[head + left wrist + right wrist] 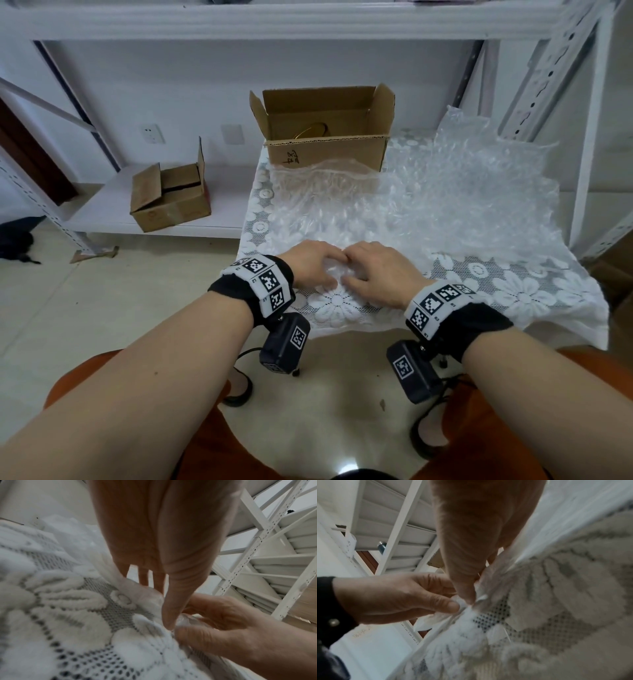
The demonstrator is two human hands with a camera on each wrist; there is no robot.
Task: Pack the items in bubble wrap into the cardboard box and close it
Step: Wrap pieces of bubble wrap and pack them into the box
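Note:
A large sheet of clear bubble wrap [428,202] lies spread over the table, reaching up to the open cardboard box [325,154] at the back. Something gold [313,130] shows inside the box. At the sheet's near edge my left hand [329,269] and right hand [349,269] meet, thumbs and fingers curled round a bunched part of the wrap [337,274]. The wrist views show both thumbs pinching that crumpled wrap [186,620] [462,603]. Whether anything is inside the bunch is hidden.
A white lace cloth [513,291] covers the table and hangs over its near edge. White metal shelving [555,68] stands behind and to the right. A smaller cardboard box [171,198] sits on a low shelf at the left.

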